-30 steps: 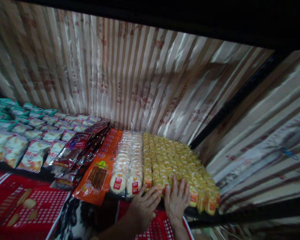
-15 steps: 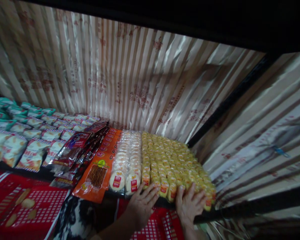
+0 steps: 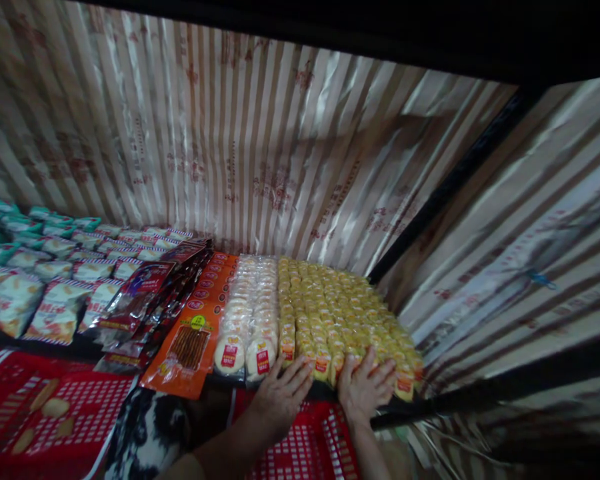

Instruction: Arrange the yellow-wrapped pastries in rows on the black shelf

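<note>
Yellow snack packs (image 3: 333,313) sit on the right part of our dark shelf (image 3: 87,348), in long rows from near to far. Just left of them we see pale round cakes (image 3: 260,300), then a flat orange pack (image 3: 193,333), a messy pile of dark red packs (image 3: 137,293), white packs (image 3: 60,307) and, far left, green packs (image 3: 25,223). Behind them all hangs a stripy sheet (image 3: 220,133), and a black pole (image 3: 445,183) slants up on the right. Our own hands hide bits of the near edge. Our left hand (image 3: 283,393) is at the near left corner, fingers a little apart. Our right hand (image 3: 365,387) lies on the near packs farther right, fingers spread wide. These packs look small, shiny and squeezed close together, with little orange-red labels on the near ones.
</note>
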`<control>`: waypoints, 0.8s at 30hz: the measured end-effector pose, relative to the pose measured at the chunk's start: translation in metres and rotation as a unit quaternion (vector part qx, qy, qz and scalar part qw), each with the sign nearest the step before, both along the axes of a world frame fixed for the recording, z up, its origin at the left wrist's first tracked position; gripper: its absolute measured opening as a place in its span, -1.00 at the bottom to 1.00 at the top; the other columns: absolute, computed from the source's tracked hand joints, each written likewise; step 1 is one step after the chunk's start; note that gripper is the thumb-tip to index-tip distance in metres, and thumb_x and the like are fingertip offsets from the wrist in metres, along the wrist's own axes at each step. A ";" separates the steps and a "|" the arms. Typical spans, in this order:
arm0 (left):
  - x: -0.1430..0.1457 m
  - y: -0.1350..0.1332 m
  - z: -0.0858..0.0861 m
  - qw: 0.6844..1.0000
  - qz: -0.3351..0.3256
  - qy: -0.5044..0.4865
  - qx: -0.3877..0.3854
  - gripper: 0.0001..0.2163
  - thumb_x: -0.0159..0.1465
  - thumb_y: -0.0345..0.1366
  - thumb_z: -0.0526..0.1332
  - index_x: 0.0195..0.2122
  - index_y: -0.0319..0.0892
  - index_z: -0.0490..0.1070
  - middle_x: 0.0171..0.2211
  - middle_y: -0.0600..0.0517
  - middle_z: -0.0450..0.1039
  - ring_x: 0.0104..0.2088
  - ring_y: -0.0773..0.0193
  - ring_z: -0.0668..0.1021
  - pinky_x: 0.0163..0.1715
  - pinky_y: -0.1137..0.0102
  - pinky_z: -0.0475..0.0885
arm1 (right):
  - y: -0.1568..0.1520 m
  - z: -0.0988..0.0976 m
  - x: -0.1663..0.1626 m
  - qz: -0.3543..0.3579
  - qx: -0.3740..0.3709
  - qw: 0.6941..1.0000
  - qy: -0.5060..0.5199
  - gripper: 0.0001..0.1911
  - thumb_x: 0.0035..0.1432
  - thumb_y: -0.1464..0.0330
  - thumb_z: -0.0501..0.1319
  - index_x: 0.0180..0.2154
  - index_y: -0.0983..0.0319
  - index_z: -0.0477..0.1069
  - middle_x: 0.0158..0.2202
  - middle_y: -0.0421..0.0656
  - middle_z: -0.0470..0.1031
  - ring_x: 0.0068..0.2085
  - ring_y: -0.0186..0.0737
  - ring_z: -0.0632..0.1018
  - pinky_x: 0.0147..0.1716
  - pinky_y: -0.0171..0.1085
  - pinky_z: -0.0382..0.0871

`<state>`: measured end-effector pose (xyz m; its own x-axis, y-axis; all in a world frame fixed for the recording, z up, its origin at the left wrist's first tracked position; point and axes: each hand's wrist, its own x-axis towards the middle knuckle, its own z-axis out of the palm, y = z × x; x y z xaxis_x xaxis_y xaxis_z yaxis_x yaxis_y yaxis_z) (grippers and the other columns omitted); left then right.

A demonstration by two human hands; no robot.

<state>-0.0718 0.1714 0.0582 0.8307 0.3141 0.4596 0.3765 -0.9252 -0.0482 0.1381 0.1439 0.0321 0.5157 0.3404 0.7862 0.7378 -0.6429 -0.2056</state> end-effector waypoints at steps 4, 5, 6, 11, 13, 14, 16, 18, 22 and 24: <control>0.006 0.000 -0.003 0.999 0.006 -0.029 0.043 -0.65 0.33 -0.33 -0.07 0.12 -0.22 0.20 0.26 -0.02 0.00 0.25 0.16 0.05 0.20 0.14 -0.10 | -0.001 0.001 -0.002 0.008 0.017 1.000 0.007 -0.43 0.23 0.19 -0.07 0.22 0.25 -0.01 0.25 0.21 -0.07 0.23 0.24 0.02 0.00 0.23 0.12; 0.007 -0.001 -0.005 0.998 0.011 -0.040 0.052 -0.66 0.33 -0.33 -0.06 0.11 -0.21 0.21 0.25 -0.01 0.01 0.25 0.17 0.06 0.20 0.17 -0.07 | -0.002 0.002 -0.002 0.010 0.021 1.000 0.008 -0.43 0.23 0.18 -0.07 0.22 0.25 0.00 0.25 0.21 -0.07 0.23 0.24 0.02 0.00 0.23 0.11; 0.008 -0.001 -0.006 0.997 0.016 -0.050 0.060 -0.66 0.33 -0.32 -0.06 0.11 -0.20 0.21 0.25 0.00 0.01 0.25 0.18 0.06 0.19 0.20 -0.04 | -0.002 0.002 -0.002 0.013 0.025 1.000 0.010 -0.43 0.24 0.17 -0.08 0.22 0.26 0.01 0.25 0.20 -0.07 0.23 0.23 0.02 0.00 0.23 0.10; 0.008 -0.008 -0.009 0.997 0.033 -0.059 0.047 -0.66 0.34 -0.32 -0.06 0.12 -0.21 0.19 0.27 0.00 -0.04 0.26 0.17 0.04 0.12 0.30 0.08 | -0.006 0.004 -0.001 0.033 0.034 0.998 0.028 -0.45 0.26 0.16 -0.17 0.20 0.26 0.08 0.26 0.17 -0.07 0.24 0.21 0.00 0.03 0.24 0.06; 0.007 -0.011 -0.006 0.998 0.033 -0.053 0.027 -0.67 0.34 -0.32 -0.06 0.11 -0.20 0.20 0.27 0.00 -0.04 0.26 0.16 0.04 0.11 0.30 0.11 | -0.008 0.004 -0.001 0.041 0.039 0.998 0.022 -0.46 0.26 0.18 -0.16 0.19 0.26 0.10 0.26 0.15 -0.06 0.24 0.20 -0.01 0.04 0.23 0.05; 0.006 -0.012 -0.004 0.998 0.030 -0.048 0.019 -0.67 0.34 -0.33 -0.07 0.10 -0.20 0.21 0.27 0.00 -0.05 0.26 0.16 0.03 0.10 0.30 0.12 | -0.009 0.004 -0.001 0.044 0.043 0.998 0.019 -0.47 0.26 0.19 -0.15 0.19 0.27 0.10 0.26 0.15 -0.05 0.25 0.20 -0.02 0.05 0.22 0.04; 0.004 -0.014 0.001 0.999 0.019 -0.037 0.010 -0.68 0.34 -0.33 -0.08 0.10 -0.21 0.21 0.28 0.00 -0.09 0.26 0.17 0.01 0.10 0.30 0.13 | -0.013 0.005 0.001 0.049 0.048 0.997 0.022 -0.47 0.25 0.20 -0.13 0.19 0.27 0.09 0.26 0.15 -0.06 0.25 0.19 -0.02 0.06 0.21 0.04; 0.003 -0.015 0.006 1.000 0.005 -0.025 0.007 -0.68 0.35 -0.34 -0.10 0.09 -0.22 0.22 0.29 0.01 -0.14 0.27 0.17 -0.02 0.10 0.30 0.14 | -0.017 0.007 0.005 0.044 0.056 0.997 0.034 -0.46 0.25 0.21 -0.12 0.21 0.28 0.04 0.26 0.16 -0.07 0.25 0.19 -0.01 0.06 0.21 0.05; 0.008 -0.019 0.010 1.000 -0.026 -0.014 -0.001 -0.69 0.35 -0.35 -0.11 0.06 -0.23 0.24 0.30 0.02 -0.17 0.28 0.16 -0.06 0.10 0.30 0.15 | -0.026 0.011 0.019 0.012 0.082 0.995 0.053 -0.37 0.23 0.17 -0.08 0.23 0.38 -0.03 0.24 0.25 -0.06 0.23 0.20 0.05 0.06 0.18 0.08; 0.013 -0.022 0.010 0.998 -0.052 -0.015 -0.012 -0.69 0.35 -0.33 -0.10 0.06 -0.20 0.25 0.29 0.04 -0.15 0.28 0.18 -0.06 0.11 0.30 0.14 | -0.027 0.012 0.027 0.003 0.084 0.994 0.064 -0.33 0.22 0.13 -0.08 0.23 0.40 -0.05 0.23 0.27 -0.04 0.22 0.23 0.07 0.04 0.19 0.10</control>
<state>-0.0585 0.1494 0.0678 0.8452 0.2382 0.4784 0.2795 -0.9600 -0.0157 0.1654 0.1166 0.0438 0.6141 0.2131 0.7599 0.7025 -0.5864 -0.4033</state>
